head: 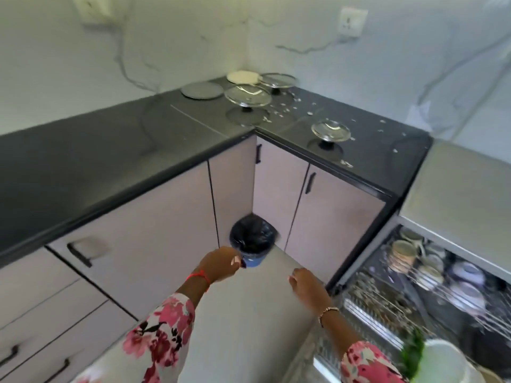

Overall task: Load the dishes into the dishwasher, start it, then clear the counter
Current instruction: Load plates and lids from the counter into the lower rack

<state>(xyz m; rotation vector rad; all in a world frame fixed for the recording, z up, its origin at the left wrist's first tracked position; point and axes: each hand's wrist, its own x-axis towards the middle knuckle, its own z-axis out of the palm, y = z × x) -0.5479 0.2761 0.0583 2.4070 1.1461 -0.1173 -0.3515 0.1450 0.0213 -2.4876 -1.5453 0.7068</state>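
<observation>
Here, L hand [221, 265] curled by bin [253, 239], grip unclear, R hand [304, 283] loosely curled, empty, dishwasher rack [381, 297] w/ dishes [402, 255]

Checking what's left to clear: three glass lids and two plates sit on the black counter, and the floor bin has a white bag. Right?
No: in the head view the bag in the floor bin is black, not white. The glass lids, plates and black counter are right.

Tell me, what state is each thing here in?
dishwasher, open, loaded with dishes.
bin, uncovered, lined with a black bag.
counter, strewn with scraps.
glass lids, lying knob down on the counter.
cabinet doors, shut.
left hand, by the bin's rim, grip unclear.
right hand, loosely curled, holding nothing.
</observation>
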